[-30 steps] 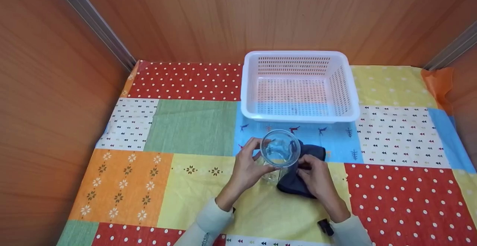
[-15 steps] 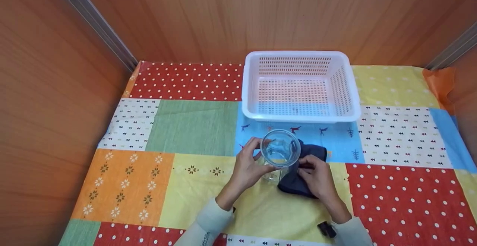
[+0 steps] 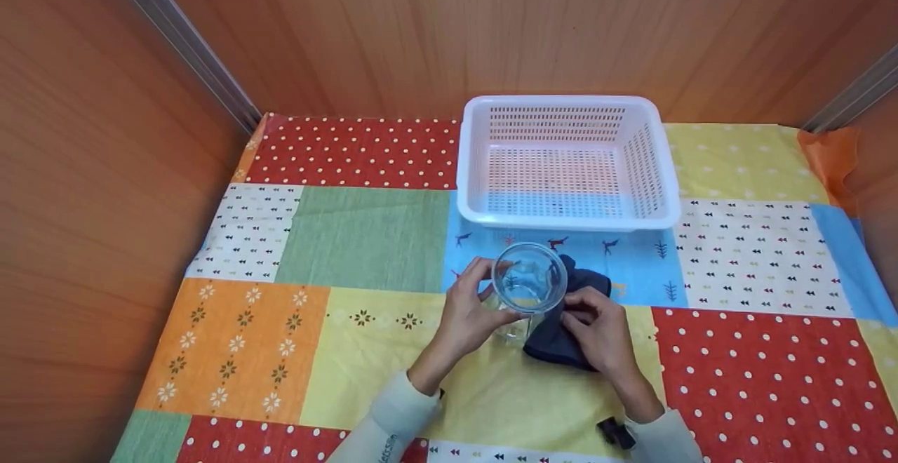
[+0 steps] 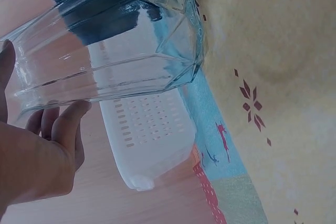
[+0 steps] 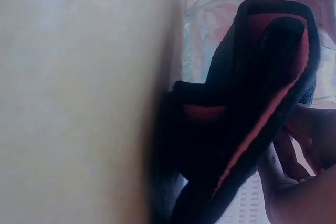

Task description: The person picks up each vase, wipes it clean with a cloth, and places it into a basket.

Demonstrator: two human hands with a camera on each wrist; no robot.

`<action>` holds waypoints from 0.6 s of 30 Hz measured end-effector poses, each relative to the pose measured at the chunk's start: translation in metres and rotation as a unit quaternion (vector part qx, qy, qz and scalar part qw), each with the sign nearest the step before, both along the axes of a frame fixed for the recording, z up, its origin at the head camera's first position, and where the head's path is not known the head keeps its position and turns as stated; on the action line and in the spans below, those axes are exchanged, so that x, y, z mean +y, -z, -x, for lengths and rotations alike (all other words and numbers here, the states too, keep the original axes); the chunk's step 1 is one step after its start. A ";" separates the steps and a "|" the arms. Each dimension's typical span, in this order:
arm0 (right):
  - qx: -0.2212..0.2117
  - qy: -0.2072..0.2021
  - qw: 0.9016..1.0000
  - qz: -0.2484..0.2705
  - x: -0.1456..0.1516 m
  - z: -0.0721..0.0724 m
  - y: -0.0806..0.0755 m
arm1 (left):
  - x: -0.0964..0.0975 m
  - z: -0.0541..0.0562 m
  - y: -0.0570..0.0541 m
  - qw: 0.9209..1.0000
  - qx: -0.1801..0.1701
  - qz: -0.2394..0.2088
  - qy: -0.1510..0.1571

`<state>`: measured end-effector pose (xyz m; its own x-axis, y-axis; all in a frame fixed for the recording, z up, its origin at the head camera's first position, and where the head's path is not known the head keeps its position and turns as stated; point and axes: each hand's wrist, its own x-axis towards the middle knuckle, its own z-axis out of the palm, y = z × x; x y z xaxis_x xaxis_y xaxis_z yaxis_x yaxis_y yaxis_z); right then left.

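A tall clear drinking glass (image 3: 530,287) with faceted sides stands mouth up before me. My left hand (image 3: 468,305) grips it from the left near the rim, thumb on the near side and fingers on the far side. In the left wrist view the base of the glass (image 4: 178,30) is right at the tablecloth. On the right, my right hand (image 3: 600,326) pinches a folded dark grey cloth (image 3: 558,340) with black edging, which lies against the glass's side. The right wrist view shows the cloth (image 5: 236,145) with reddish inner folds, hiding part of the glass.
A white perforated plastic basket (image 3: 568,223) stands just beyond the hands, with nothing in it. A patchwork tablecloth (image 3: 379,238) covers the table. Wood-grain panels (image 3: 421,35) close off the back and both sides.
The cloth's far edge has bunched up slightly beside the glass, and my right hand has shifted a little. My left hand keeps its grip on the glass in nearly the same place.
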<state>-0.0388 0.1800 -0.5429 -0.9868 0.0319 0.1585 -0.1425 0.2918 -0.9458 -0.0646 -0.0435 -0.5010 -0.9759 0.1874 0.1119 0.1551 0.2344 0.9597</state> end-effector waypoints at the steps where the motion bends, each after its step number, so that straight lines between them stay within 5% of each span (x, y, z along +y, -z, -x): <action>1: 0.006 0.000 1.000 0.002 0.000 0.000 -0.001 | 0.000 0.000 -0.001 1.000 -0.001 0.002 -0.001; 18: 0.109 0.015 0.988 0.105 -0.014 -0.007 -0.020 | 0.000 -0.001 -0.002 1.000 -0.003 0.011 -0.002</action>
